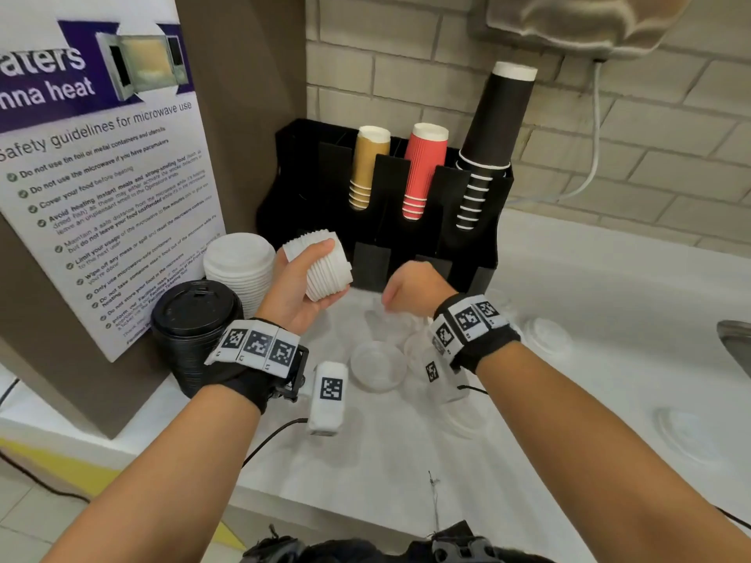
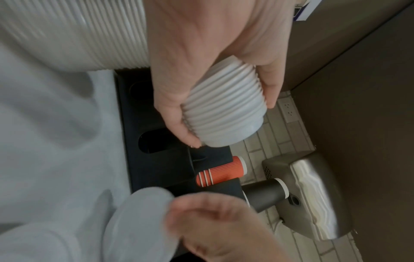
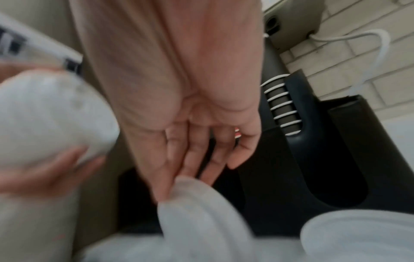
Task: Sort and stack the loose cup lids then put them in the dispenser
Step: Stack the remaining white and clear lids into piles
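We saw the left hand (image 1: 302, 284) raised above the white tabletop (image 1: 609, 319), its fingers and thumb curled round a small stack of white lids (image 1: 321, 264) that lay tilted on its side in the palm. In the left wrist view the thumb and fingers wrapped that stack from both sides (image 2: 226, 109), so this grip was clamped on the lids, held just in front of the black dispenser (image 1: 479, 241).

The right hand (image 1: 414, 288) was lower, knuckles up, over a scatter of clear lids (image 1: 378, 365) on the tabletop. In the right wrist view its fingers (image 3: 190, 159) reached down with a clear lid (image 3: 201, 212) at their tips, pinched between thumb and fingers as far as the blur allowed us to judge. That lid sat directly beneath the grip, just in front of the dispenser's base.

To the left stood 2 finished piles: a tall stack of white lids (image 1: 239, 266) and, in front of it, a stack of black lids (image 1: 195, 327), both near the left wrist. The dispenser held 3 columns of cups: tan (image 1: 365, 168), red (image 1: 424, 172) and black (image 1: 487, 144). More clear lids (image 1: 546, 335) lay well apart to the right on the tabletop.
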Motion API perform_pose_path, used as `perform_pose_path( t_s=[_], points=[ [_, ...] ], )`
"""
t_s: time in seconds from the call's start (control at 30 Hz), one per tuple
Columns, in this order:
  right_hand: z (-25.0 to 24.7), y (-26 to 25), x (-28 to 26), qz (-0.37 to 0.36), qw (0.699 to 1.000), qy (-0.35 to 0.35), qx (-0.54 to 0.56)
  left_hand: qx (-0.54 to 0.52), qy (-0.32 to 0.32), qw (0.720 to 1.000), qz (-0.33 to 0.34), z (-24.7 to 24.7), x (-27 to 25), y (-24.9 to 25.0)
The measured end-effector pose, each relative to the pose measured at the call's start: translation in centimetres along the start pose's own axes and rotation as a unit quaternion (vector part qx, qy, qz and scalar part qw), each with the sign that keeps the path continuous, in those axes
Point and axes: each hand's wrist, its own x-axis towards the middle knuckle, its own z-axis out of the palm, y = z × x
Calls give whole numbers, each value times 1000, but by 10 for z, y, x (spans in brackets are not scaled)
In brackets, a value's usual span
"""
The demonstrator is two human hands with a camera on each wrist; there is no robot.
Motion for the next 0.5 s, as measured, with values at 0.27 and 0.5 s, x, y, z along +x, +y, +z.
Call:
perform_pose_path(
  t_s=[0.27,0.5],
  points=[
    [-34,3,-17,-55,816,31,574,-10,-25,999,-43,2,-4,-16],
    [-22,6,-36,-53,799,-39,597,-23,-154,984,-90,20,-20,-30]
  ],
)
